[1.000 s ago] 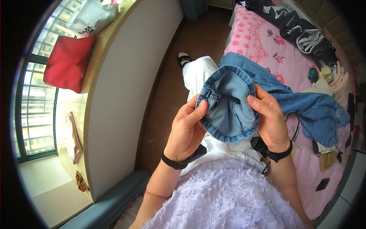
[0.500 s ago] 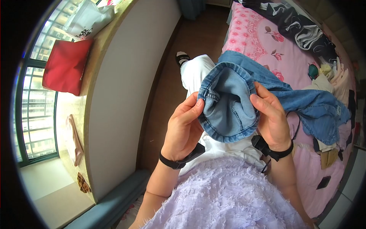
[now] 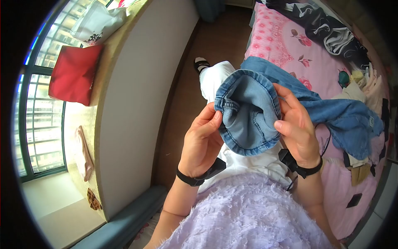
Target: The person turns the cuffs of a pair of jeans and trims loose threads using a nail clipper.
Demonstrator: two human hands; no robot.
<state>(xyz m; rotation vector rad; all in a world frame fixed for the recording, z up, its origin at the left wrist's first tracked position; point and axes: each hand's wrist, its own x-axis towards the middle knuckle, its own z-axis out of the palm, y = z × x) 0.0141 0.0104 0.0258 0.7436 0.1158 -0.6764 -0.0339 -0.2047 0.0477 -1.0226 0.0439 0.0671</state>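
At centre, the denim garment (image 3: 248, 118) is coloured blue; at upper right, the pink bedsheet (image 3: 284, 45) is patterned with roses

Garment (image 3: 248, 112) partly on bed (image 3: 286, 50) (windowsill (image 3: 78, 118) left)

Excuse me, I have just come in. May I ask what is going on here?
A person is holding the round, open end of a blue denim garment, its opening turned toward the camera. The left hand pinches the rim at one side; the right hand is at the opposite side, its thumb on the edge. The other end of the denim, apparently the same piece, lies on a pink floral bedspread, where a crumpled black-and-white garment also lies.
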